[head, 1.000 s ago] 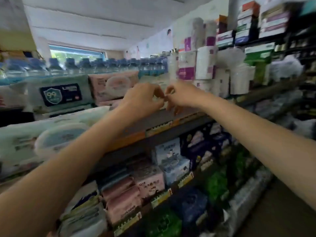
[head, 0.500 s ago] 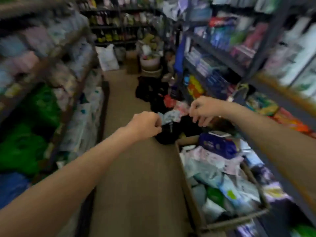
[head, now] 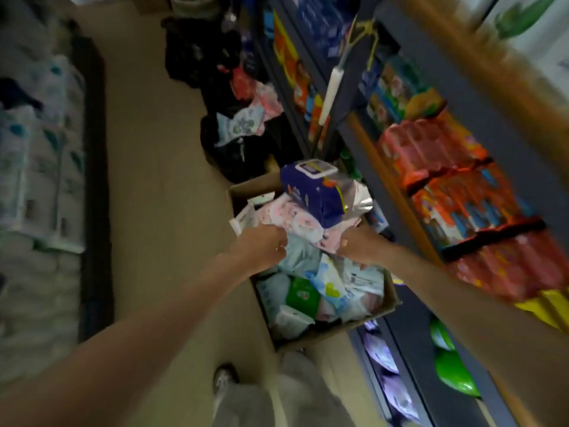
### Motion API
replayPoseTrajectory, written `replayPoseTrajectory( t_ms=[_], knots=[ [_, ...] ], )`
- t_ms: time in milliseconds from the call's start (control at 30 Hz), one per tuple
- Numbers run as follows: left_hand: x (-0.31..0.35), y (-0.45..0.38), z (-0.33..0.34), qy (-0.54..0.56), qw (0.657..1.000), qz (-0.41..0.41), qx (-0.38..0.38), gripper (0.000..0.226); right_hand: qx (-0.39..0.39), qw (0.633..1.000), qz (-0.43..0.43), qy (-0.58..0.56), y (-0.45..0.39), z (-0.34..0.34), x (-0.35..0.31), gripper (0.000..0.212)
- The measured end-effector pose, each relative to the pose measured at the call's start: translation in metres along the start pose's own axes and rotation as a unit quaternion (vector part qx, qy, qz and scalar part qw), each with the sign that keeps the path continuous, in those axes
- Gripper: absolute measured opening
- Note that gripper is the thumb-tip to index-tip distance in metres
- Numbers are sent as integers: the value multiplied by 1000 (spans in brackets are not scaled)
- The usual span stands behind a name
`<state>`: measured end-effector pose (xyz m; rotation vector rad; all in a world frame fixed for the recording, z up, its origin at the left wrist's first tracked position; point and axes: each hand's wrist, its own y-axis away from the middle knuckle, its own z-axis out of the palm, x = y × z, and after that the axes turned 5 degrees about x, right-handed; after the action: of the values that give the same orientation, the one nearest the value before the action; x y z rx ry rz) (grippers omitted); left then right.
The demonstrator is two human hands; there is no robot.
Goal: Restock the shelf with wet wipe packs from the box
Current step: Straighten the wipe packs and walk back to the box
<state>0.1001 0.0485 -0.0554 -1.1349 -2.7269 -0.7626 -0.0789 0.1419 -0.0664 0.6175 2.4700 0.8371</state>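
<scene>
- Now both hands are hovering over the cardboard box (head: 389,306) on the floor, fingers curled in.
- Left hand (head: 261,246) is sitting fist-like at the box's left side, over a pale blue pack (head: 300,257); can't tell if it's gripping anything, too blurry.
- Right hand (head: 358,245) is curling at the edge of a pink pack (head: 295,220); grip unclear too.
- Just beyond the hands, a dark blue wipe pack (head: 314,189) is lying on top of the heap.
- Nearer than the hands, a green pack (head: 303,295) is lying w/ more pale packs in the box.
- Right of the right hand, shelves (head: 397,192) are holding red-orange packs (head: 446,167).
- Left of the left arm, white bundles (head: 40,167) are stacking along the aisle.
</scene>
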Motion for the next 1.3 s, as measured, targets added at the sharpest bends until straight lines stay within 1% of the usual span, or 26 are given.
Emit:
replayPoseTrajectory(
  t_ms=[67, 100, 167, 267, 333, 367, 400, 433, 500, 533, 567, 633, 700, 733, 833, 900, 967, 1033, 1100, 1133, 1200, 1267, 1300],
  knots=[
    [-5, -6, 17, 37, 999, -30, -12, 28, -31, 1000, 6, 1, -17, 27, 15, 24],
    [-7, -7, 24, 48, 998, -38, -19, 28, -45, 999, 10, 1, -22, 38, 21, 25],
    [-10, -14, 39, 59, 997, -40, -39, 29, -55, 998, -12, 9, -30, 57, 29, 12],
    [-11, -22, 66, 72, 994, -40, -76, 31, -41, 998, -42, 4, -38, 78, 34, 36],
    [-7, -22, 86, 66, 992, -28, -103, 32, -58, 996, -59, -38, -42, 89, 27, 41],
    [-5, -21, 94, 54, 992, -20, -116, 33, -49, 995, -70, -59, -45, 96, 23, 43],
    [-4, -18, 101, 34, 991, -13, -126, 34, -12, 994, -94, -47, -51, 104, 17, 44],
    [-5, -17, 107, 13, 992, -10, -128, 36, 39, 992, -119, -15, -60, 109, 9, 44],
    [-13, -18, 114, -2, 992, -20, -126, 38, 111, 979, -164, 57, -77, 113, -7, 40],
    [-18, -19, 114, 7, 992, -31, -121, 38, 138, 969, -189, 84, -83, 113, -14, 36],
    [-23, -19, 112, 26, 993, -45, -108, 36, 143, 953, -233, 127, -90, 113, -20, 31],
    [-33, -20, 107, 64, 992, -78, -80, 31, 162, 922, -271, 224, -100, 119, -23, 34],
    [-40, -18, 103, 92, 988, -107, -56, 27, 152, 906, -300, 256, -108, 125, -16, 37],
    [-44, -15, 103, 97, 987, -117, -47, 27, 148, 905, -305, 257, -109, 128, -12, 37],
    [-48, 0, 110, 91, 987, -118, -54, 30, 140, 900, -286, 298, -89, 119, -14, 36],
    [-47, 8, 112, 85, 987, -105, -81, 33, 87, 911, -253, 314, -79, 112, -21, 21],
    [-48, 9, 109, 96, 987, -98, -81, 33, 42, 928, -214, 303, -82, 109, -25, 28],
    [-52, 8, 97, 107, 988, -99, -55, 34, 31, 929, -212, 301, -80, 98, -37, 31],
    [-56, 10, 83, 96, 990, -98, -35, 40, 36, 928, -235, 286, -79, 85, -51, 30],
    [-60, 12, 76, 101, 989, -99, -31, 49, 44, 929, -250, 270, -79, 76, -59, 28],
    [-68, 19, 59, 124, 987, -97, -38, 73, 52, 936, -274, 213, -74, 46, -77, 18],
    [-75, 28, 38, 124, 989, -77, -35, 97, 40, 939, -299, 162, -57, 1, -98, 7],
    [-76, 32, 25, 126, 989, -71, -23, 104, 34, 938, -313, 148, -46, -25, -110, 8]
  ],
)
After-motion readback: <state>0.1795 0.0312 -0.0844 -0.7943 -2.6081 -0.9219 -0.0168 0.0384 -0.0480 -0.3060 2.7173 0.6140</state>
